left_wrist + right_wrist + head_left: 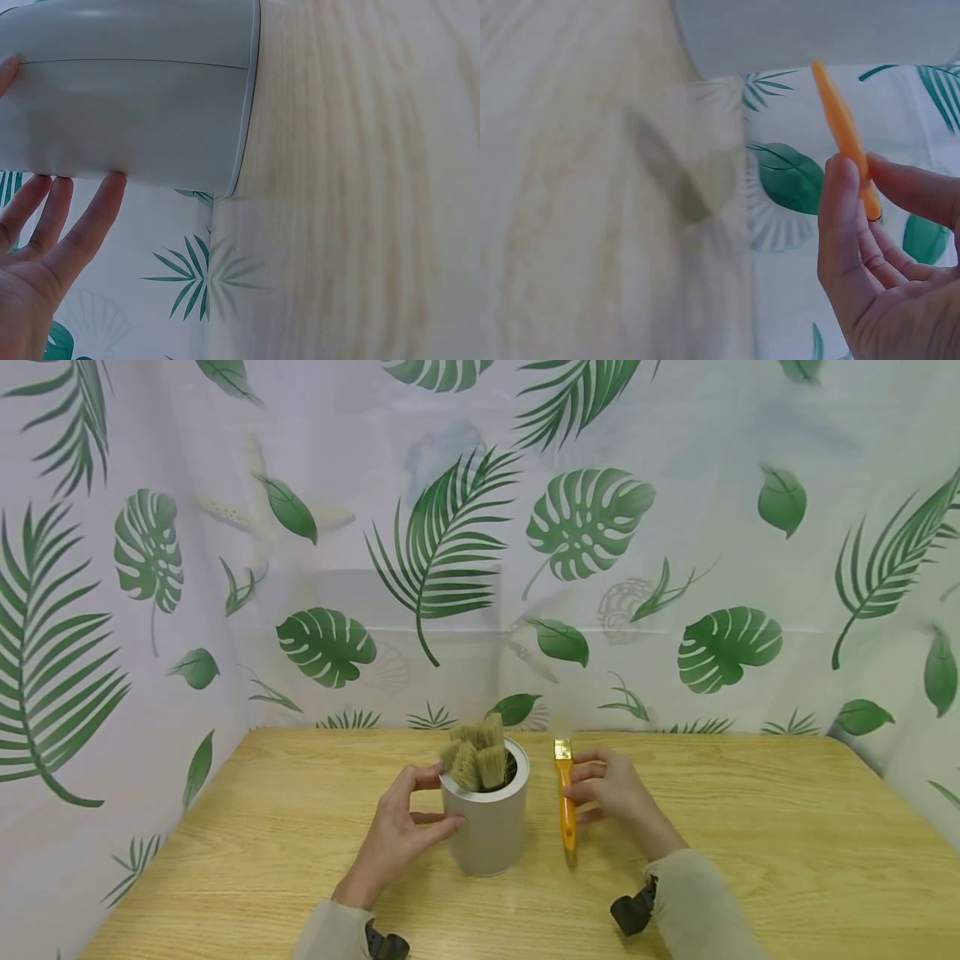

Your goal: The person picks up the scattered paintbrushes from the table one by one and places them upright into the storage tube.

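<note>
A pale grey cylindrical pot (486, 835) stands upright on the table, with several paintbrushes (467, 764) in it, bristles up. My left hand (401, 827) holds the pot from its left side. In the left wrist view, its fingertips (112, 180) touch the pot's smooth wall (135, 112). To the right of the pot, my right hand (611, 793) pinches a paintbrush by its orange handle (567, 810). This brush is upright, with its metal band and pale bristles at the top. In the right wrist view, thumb and fingers grip the orange handle (840, 120), which is apart from the table.
The light wooden table (750, 835) reaches back to a white leaf-printed curtain (480, 568), which also hangs along the sides. Dark wrist cameras (633, 910) sit at both sleeves. The brush's shadow (664, 165) falls on the tabletop.
</note>
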A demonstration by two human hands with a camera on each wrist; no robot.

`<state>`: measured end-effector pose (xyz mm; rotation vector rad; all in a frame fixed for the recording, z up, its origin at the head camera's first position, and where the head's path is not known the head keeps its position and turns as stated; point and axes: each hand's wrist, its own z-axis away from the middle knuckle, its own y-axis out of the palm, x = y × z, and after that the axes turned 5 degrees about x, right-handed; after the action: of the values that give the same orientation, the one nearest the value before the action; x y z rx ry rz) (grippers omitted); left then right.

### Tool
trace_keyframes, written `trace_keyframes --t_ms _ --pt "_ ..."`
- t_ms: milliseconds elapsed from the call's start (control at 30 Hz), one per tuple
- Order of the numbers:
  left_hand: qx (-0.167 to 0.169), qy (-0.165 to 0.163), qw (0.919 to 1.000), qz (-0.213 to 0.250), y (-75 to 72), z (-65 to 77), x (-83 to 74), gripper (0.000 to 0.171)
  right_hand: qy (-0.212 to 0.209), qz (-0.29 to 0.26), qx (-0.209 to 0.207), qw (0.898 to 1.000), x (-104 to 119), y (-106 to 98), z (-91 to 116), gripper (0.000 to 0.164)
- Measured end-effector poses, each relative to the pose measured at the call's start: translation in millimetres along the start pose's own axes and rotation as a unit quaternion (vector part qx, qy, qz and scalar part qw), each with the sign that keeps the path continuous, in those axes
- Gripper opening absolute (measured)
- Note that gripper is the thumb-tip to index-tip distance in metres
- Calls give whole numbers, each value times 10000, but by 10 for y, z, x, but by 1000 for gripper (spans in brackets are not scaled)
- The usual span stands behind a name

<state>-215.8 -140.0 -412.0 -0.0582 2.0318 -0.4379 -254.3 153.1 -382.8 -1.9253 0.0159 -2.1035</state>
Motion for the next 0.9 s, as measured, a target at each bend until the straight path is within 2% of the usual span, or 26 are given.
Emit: trace_keyframes --t_ms 433,667,900 --pt "-27 14 10000 -37 4 -6 14 49 -788 -686 -222 9943 197 -98 9 54" --pt "0 1 10000 -3 6 -4 2 51 -1188 -808 -272 9892 372 -92 48 50" --pt "5 -34 10000 47 5 -9 14 49 -1628 -1167 -363 9791 577 -34 69 44"
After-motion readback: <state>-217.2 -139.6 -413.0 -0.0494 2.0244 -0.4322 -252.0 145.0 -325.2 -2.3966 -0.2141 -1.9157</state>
